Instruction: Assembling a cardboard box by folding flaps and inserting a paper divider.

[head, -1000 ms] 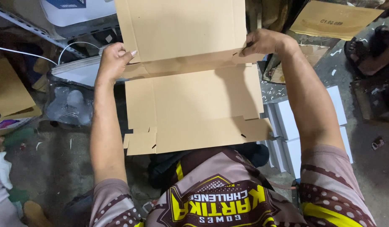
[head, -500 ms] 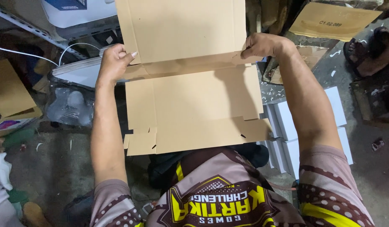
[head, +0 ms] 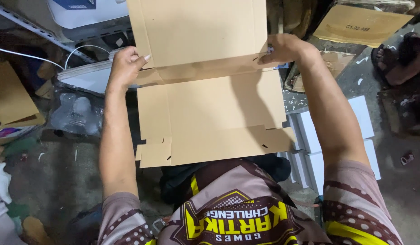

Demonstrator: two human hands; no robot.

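Note:
A flat brown die-cut cardboard box blank [head: 210,113] lies spread out in front of me over my lap. My left hand [head: 126,68] grips its left edge at the fold strip between the far panel and the middle panel. On the opposite side my right hand [head: 282,49] pinches the same strip near a small slot. The far panel tilts up away from me. Small flaps with slits sit at the near corners.
White boxes [head: 310,136] are stacked on the floor at my right. A flat cardboard piece [head: 362,25] lies far right, another cardboard sheet [head: 10,97] at left. A clear plastic bag [head: 74,113] and white sheets [head: 90,75] lie left of the blank. A sandalled foot [head: 400,59] rests at right.
Both hands stay on the fold strip; the right hand has shifted slightly along the right edge. The blank has hardly moved.

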